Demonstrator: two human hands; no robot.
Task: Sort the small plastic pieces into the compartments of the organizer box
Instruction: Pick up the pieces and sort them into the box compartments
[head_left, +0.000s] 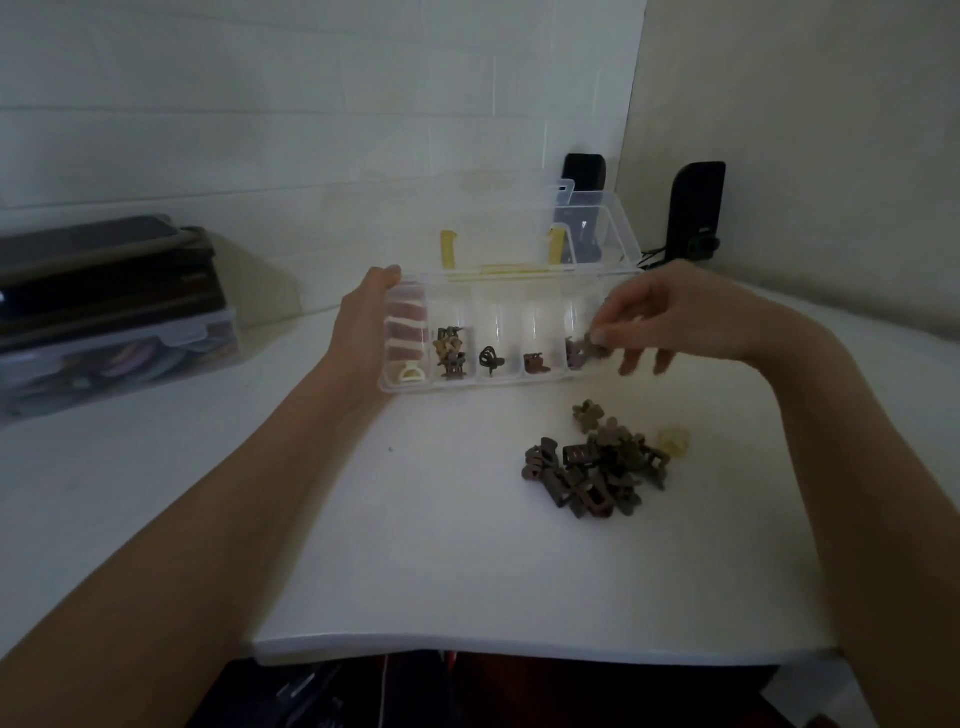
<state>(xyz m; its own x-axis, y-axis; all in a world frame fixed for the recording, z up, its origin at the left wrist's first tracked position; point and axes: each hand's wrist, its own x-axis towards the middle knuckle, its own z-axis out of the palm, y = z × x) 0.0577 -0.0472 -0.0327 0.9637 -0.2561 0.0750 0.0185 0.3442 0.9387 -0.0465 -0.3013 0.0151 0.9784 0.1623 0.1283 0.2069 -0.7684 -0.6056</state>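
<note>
A clear organizer box (511, 378) with its lid up stands mid-table. My left hand (363, 325) grips its left end, fingers showing through the first compartment. That compartment holds a cream piece (409, 374). The others hold olive pieces (450, 351), a black piece (490, 359) and a brown piece (536, 362). My right hand (670, 317) pinches a brown-grey piece (589, 347) at the rightmost compartment. A pile of dark plastic pieces (597, 462) lies in front, with a pale yellow piece (674, 440) beside it.
A lidded storage box (119, 358) with dark items stacked on top sits at the far left. Two black speakers (693, 210) stand by the wall behind the organizer. The table's front edge (519, 649) runs close below the pile.
</note>
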